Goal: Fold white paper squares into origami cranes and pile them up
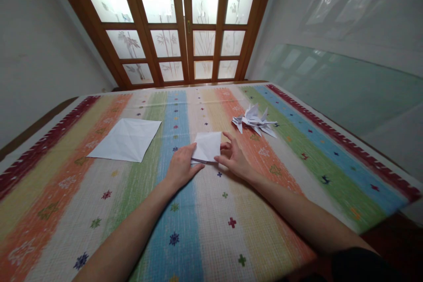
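Observation:
A small folded square of white paper point(207, 146) lies on the striped tablecloth between my hands. My left hand point(181, 165) holds its left edge, with the thumb low near the front corner. On the other side, my right hand point(234, 158) grips the right edge, thumb on top at the near right corner and the other fingers curled behind. The near edge of the paper is slightly raised, showing more than one layer. The undersides of my fingertips are partly hidden.
To the left lies a larger creased sheet of white paper point(125, 140). Several folded paper cranes point(254, 120) are heaped at the right. The striped tablecloth point(211, 224) covers the table, with wooden glazed doors point(185, 26) beyond and walls on both sides.

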The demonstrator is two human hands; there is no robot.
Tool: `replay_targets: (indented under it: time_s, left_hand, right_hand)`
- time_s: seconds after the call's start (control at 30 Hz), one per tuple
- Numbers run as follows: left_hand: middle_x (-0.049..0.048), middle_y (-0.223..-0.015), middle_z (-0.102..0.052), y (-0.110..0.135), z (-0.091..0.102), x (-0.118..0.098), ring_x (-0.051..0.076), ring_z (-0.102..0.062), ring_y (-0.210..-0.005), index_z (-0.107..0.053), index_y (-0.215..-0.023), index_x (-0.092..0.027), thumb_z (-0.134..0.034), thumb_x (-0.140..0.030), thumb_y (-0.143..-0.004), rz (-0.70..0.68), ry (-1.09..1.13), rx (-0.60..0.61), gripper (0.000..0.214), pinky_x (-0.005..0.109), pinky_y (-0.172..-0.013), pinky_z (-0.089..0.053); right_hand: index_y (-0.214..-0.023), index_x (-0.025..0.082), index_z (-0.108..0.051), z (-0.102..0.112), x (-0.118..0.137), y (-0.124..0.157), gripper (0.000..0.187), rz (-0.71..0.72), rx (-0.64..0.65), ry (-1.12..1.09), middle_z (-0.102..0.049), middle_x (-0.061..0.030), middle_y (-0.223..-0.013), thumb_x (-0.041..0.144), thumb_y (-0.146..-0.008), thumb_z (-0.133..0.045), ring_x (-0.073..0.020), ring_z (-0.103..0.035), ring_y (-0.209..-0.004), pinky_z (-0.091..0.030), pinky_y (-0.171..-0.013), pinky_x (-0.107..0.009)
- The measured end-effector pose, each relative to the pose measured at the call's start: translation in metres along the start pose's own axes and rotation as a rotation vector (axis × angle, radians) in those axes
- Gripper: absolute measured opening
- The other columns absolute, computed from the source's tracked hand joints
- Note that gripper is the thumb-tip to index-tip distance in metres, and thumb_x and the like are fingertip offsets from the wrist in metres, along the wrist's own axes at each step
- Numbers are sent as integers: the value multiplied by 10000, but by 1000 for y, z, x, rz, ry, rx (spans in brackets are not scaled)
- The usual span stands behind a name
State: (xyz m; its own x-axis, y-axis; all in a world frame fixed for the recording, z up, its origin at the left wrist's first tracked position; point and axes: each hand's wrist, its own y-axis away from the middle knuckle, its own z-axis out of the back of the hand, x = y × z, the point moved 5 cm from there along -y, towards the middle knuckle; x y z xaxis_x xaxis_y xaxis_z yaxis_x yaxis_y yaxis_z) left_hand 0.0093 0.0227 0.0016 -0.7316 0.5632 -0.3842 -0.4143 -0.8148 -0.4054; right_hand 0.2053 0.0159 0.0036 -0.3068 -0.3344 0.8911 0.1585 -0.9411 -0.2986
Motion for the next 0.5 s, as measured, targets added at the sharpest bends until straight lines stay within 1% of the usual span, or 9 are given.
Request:
replay_targets:
  time_s: [0.07,0.13,0.2,0.27,0.33,0.37,0.43,0.5]
  left_hand:
    - [142,-1214,-630,0,0,-1,308,-588,-1125,-466,-1292,-175,-698,-358,-781,-2,-17,9,591,476,-948,-467]
    - [143,-1193,-638,0,1,-1,306,-587,-1120,-482,-1280,-165,-678,-352,-800,4,-28,12,551,468,-945,-467]
    - [135,-1193,-639,0,1,-1,300,-587,-1119,-491,-1278,-174,-662,-337,-813,1,-24,10,521,464,-950,-464]
    - [123,-1204,-637,0,1,-3,294,-585,-1127,-495,-1279,-195,-647,-313,-821,-15,-11,20,497,465,-954,-460]
    - [118,-1218,-632,0,1,-4,292,-579,-1140,-496,-1285,-205,-634,-289,-826,-36,3,41,486,469,-957,-456]
    - [119,-1226,-630,0,1,-5,292,-574,-1150,-495,-1288,-206,-630,-283,-828,-47,11,49,486,472,-961,-454]
    - [124,-1252,-617,0,3,-7,291,-562,-1174,-477,-1314,-210,-620,-292,-839,-77,32,41,503,480,-976,-443]
    - [140,-1304,-586,2,6,-10,292,-542,-1209,-415,-1379,-218,-602,-326,-859,-120,58,-3,563,493,-994,-431]
  right_hand:
    - [-1356,234,-443,-2,7,2,737,53,48,191,-611,-82,-1078,283,-690,-753,-248,-600,-1017,-477,-918,-448]
    - [-1279,205,-550,-3,13,4,665,107,81,410,-578,-123,-1157,248,-655,-776,-291,-557,-1085,-448,-957,-481]
    - [-1254,190,-589,-3,17,5,590,147,53,573,-537,-163,-1251,194,-683,-739,-327,-514,-1146,-417,-985,-514]
    - [-1216,200,-626,-2,20,6,484,179,-5,665,-485,-173,-1355,153,-737,-676,-351,-452,-1230,-382,-1010,-539]
    - [-1112,226,-683,0,22,6,340,198,-58,694,-476,-141,-1403,139,-790,-620,-349,-406,-1290,-353,-1031,-550]
    - [-1049,235,-705,1,22,5,278,200,-74,679,-510,-122,-1383,140,-811,-598,-338,-414,-1292,-349,-1036,-546]
    - [-959,246,-722,4,21,3,221,184,-100,589,-621,-94,-1256,150,-838,-563,-302,-498,-1223,-370,-1028,-521]
    - [-942,247,-720,8,20,1,220,123,-142,436,-700,-70,-1087,181,-860,-527,-264,-598,-1074,-434,-968,-470]
